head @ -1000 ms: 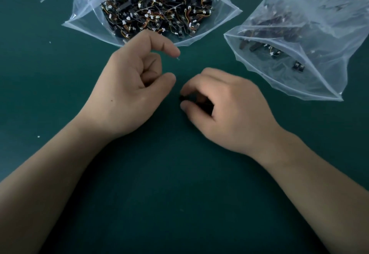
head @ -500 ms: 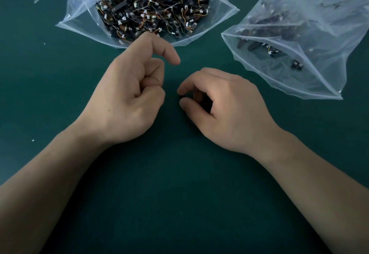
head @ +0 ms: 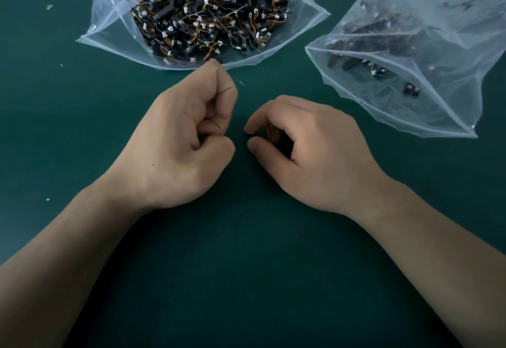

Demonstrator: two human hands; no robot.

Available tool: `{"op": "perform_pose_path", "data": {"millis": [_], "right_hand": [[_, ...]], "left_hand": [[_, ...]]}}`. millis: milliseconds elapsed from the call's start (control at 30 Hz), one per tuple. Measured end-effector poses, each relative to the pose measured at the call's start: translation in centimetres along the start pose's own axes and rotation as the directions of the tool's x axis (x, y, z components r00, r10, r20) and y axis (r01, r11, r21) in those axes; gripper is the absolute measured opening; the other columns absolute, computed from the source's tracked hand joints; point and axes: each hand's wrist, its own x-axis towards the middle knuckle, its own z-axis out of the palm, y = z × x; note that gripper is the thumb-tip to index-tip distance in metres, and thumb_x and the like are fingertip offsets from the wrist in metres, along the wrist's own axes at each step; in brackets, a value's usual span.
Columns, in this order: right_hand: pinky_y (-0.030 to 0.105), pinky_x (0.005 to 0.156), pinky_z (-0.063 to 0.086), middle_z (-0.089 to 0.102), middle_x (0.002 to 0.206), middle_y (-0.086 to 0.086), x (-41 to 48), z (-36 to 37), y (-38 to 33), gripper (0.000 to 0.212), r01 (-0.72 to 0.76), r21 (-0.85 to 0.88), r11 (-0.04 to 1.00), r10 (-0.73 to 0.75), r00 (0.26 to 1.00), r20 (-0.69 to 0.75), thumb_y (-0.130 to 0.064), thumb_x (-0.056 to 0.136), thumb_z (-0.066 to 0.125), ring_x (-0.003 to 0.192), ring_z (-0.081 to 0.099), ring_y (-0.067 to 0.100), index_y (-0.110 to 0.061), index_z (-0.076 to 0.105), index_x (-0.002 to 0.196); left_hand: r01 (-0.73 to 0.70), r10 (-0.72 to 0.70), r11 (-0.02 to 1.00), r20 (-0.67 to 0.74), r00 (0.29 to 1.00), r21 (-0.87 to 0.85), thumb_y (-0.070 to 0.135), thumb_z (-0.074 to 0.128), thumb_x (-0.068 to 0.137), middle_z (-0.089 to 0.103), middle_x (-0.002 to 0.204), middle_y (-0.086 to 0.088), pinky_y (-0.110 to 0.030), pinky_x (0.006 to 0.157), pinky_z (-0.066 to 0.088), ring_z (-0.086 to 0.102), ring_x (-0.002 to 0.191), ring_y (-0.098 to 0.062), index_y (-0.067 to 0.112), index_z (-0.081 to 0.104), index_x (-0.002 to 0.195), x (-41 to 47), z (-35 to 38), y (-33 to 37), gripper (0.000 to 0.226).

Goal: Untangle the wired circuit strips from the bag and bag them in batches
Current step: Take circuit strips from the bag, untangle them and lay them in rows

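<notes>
Dark circuit strips (head: pixel 274 136) sit inside the curled right hand (head: pixel 315 150)

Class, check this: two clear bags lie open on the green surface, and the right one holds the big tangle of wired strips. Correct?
No. The head view shows the big tangle in the left bag; the right bag holds only a few. Both lie open on the green surface.

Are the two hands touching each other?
Apart. The head view shows green table between the left hand and the right hand, which holds strips.
</notes>
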Motion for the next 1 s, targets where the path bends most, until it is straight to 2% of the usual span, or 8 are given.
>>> {"op": "perform_pose_path", "data": {"millis": [100,267,367,467,800,1000], "right_hand": [[0.035,0.069,0.051,0.056,0.087,-0.019,-0.03,0.03,0.0,0.012,-0.001,0.001,1.0,0.001,1.0,0.001,-0.04,0.095,0.063,0.081,0.057,0.005,-0.035,0.068,0.105],[0.036,0.069,0.051,0.057,0.09,-0.018,-0.02,0.02,-0.01,0.014,0.003,-0.007,1.0,-0.002,1.0,0.008,-0.04,0.095,0.062,0.083,0.058,0.006,-0.035,0.067,0.107],[0.034,0.069,0.051,0.057,0.089,-0.019,-0.06,0.05,-0.09,0.013,-0.002,0.001,1.0,0.002,1.0,0.004,-0.039,0.095,0.064,0.082,0.057,0.004,-0.035,0.068,0.106],[0.032,0.069,0.05,0.057,0.089,-0.019,-0.01,0.0,-0.11,0.013,-0.003,-0.004,1.0,0.003,1.0,0.002,-0.039,0.095,0.063,0.082,0.057,0.004,-0.034,0.068,0.106],[0.035,0.069,0.051,0.058,0.09,-0.018,-0.03,0.05,-0.08,0.014,-0.004,-0.018,1.0,0.004,1.0,0.003,-0.041,0.095,0.062,0.083,0.058,0.005,-0.035,0.068,0.107],[0.037,0.069,0.052,0.06,0.09,-0.016,-0.07,0.03,-0.11,0.016,-0.003,-0.013,1.0,0.003,1.0,0.004,-0.04,0.095,0.061,0.082,0.059,0.008,-0.033,0.069,0.107]], "left_hand": [[-0.021,0.021,1.0,0.006,1.0,-0.008,-0.007,0.037,0.068,0.034,0.066,0.007,-0.019,0.055,0.027,0.028,0.058,-0.012,0.018,0.038,0.084,0.03,-0.05,-0.27,0.03],[-0.006,0.008,0.996,0.029,1.0,-0.088,-0.009,0.037,0.071,0.034,0.067,0.007,-0.023,0.056,0.027,0.028,0.06,-0.015,0.012,0.039,0.082,0.06,-0.24,-0.32,0.024],[0.008,-0.008,1.0,0.029,1.0,-0.029,-0.004,0.044,0.067,0.033,0.066,0.002,-0.021,0.054,0.026,0.027,0.059,-0.012,0.016,0.038,0.082,-0.13,-0.27,-0.04,0.025],[0.009,-0.01,1.0,0.026,1.0,0.018,-0.003,0.042,0.067,0.035,0.066,0.006,-0.018,0.054,0.027,0.028,0.058,-0.009,0.019,0.039,0.082,-0.07,-0.12,0.16,0.027],[0.004,-0.001,0.999,0.081,0.997,-0.033,-0.009,0.038,0.066,0.034,0.065,0.009,-0.014,0.053,0.026,0.028,0.057,-0.006,0.014,0.043,0.084,-0.1,-0.27,0.0,0.03],[0.001,-0.004,0.996,0.032,0.999,0.092,-0.004,0.043,0.067,0.035,0.066,0.001,-0.017,0.054,0.027,0.028,0.058,-0.008,0.017,0.042,0.083,-0.05,0.03,0.09,0.026]]}}
